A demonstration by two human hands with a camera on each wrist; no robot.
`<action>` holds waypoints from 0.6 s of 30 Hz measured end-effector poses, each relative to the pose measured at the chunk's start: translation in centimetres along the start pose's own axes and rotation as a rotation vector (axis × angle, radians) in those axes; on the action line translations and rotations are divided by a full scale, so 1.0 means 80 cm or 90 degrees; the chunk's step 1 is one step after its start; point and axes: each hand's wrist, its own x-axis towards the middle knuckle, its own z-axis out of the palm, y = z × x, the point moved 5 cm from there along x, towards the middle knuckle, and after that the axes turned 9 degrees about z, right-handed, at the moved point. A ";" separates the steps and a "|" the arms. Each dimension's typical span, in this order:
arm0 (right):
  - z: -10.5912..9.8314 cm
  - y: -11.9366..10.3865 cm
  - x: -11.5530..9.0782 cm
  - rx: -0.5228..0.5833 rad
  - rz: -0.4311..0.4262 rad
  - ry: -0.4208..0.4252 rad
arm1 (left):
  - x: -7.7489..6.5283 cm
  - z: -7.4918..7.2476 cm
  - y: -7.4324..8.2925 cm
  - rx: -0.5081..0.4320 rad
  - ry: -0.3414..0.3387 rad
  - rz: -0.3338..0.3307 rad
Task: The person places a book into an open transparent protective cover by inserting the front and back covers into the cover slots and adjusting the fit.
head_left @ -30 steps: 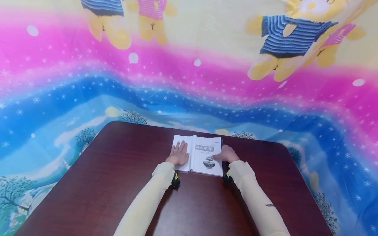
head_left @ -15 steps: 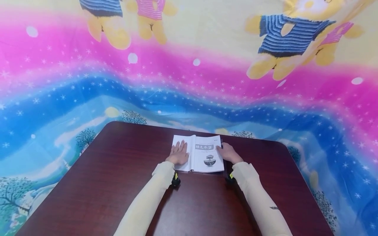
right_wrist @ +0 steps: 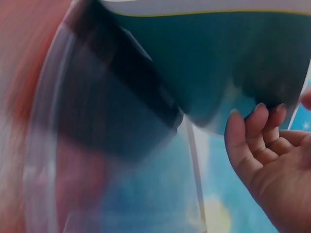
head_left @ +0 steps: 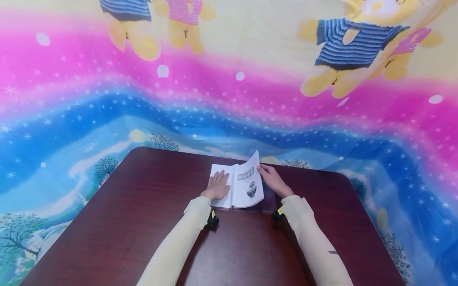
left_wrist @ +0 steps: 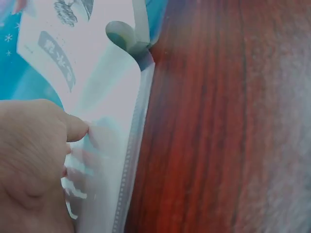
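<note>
An open book (head_left: 241, 196), with a title and a small tree picture on its right page, lies near the table's far edge. My left hand (head_left: 216, 186) rests flat on the left page, fingers spread. Thumb and fingers of my right hand (head_left: 274, 182) pinch the outer edge of the book's right half, which is raised and bent upward. The right wrist view shows a teal cover (right_wrist: 194, 58) on the underside, above a clear plastic book cover (right_wrist: 97, 194). In the left wrist view the lifted pages (left_wrist: 82, 63) curl beside the spine.
The dark red-brown wooden table (head_left: 143, 222) has rounded far corners. Behind it hangs a colourful cloth (head_left: 200, 95) printed with bears and snowflakes. Small black cameras (head_left: 212, 220) are strapped under both wrists.
My right hand has shifted from over the right page to its outer edge and raised the book's right half, tilting it toward the left. The left hand stays in place.
</note>
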 end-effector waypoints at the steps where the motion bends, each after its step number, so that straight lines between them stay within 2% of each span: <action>1: 0.003 -0.004 0.001 0.007 -0.006 -0.007 | -0.002 -0.004 0.002 -0.003 0.011 0.008; 5: 0.014 -0.021 0.003 0.026 -0.012 -0.035 | -0.007 -0.019 0.007 0.005 0.056 0.027; 12: 0.029 -0.046 0.003 0.012 -0.007 -0.063 | -0.007 -0.032 0.007 -0.012 0.101 0.008; 14: 0.034 -0.048 0.007 0.010 -0.010 -0.058 | -0.006 -0.032 0.005 -0.027 0.116 0.021; 18: 0.046 -0.052 0.012 0.025 -0.019 -0.053 | -0.006 -0.032 0.000 -0.077 0.145 0.074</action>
